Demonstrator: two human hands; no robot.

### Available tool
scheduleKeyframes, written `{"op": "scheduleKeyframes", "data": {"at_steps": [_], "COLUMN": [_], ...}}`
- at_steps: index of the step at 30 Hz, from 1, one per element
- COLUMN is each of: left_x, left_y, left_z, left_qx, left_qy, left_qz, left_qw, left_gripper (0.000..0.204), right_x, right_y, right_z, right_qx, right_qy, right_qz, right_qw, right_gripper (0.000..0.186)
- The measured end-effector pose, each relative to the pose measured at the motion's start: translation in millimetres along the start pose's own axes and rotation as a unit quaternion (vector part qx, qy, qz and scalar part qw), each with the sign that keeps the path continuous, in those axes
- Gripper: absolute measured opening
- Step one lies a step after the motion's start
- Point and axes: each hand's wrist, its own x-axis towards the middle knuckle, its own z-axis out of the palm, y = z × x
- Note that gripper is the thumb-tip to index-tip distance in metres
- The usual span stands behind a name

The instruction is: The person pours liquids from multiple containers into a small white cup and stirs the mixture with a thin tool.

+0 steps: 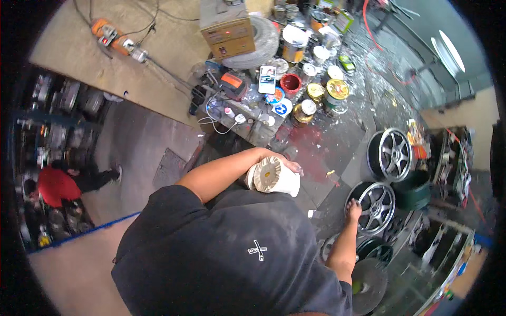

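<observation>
A white cylinder (pixel 288 181) with a pleated beige end, yellow at its centre, is held close against my body. My left hand (pixel 293 166) curls over its upper side, with part of the fingers hidden. Farther right, my right hand (pixel 353 210) is closed at the left edge of a silver spoked alloy wheel (pixel 377 208) and seems to grip its rim. Just beyond it, a second alloy wheel (pixel 390 155) lies with its spoked face showing.
Paint cans (pixel 336 94), an open red pot (pixel 290 84) and a phone (pixel 267 79) crowd the bench ahead. A cardboard box (pixel 226 31) stands behind them. An orange power tool (pixel 113 38) lies far left. A person in red (pixel 58 185) is by wheel racks at left.
</observation>
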Motion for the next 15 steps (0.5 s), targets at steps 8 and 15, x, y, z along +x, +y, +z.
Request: {"op": "scheduleKeyframes", "data": {"at_steps": [8, 15], "left_x": [54, 70], "left_y": [44, 86], "left_z": [-80, -149], "left_qx": [-0.062, -0.044], "left_qy": [0.017, 0.006], "left_qz": [0.082, 0.174], "left_qw": [0.995, 0.984], "left_gripper": [0.063, 0.064], "right_x": [60, 64], "right_y": [-210, -295], "right_z": [210, 308], "right_qx": [-0.415, -0.581], "right_qy": [-0.101, -0.185], "right_qz": [-0.103, -0.141], "right_qw": [0.898, 0.780], "right_gripper": [0.048, 0.054]}}
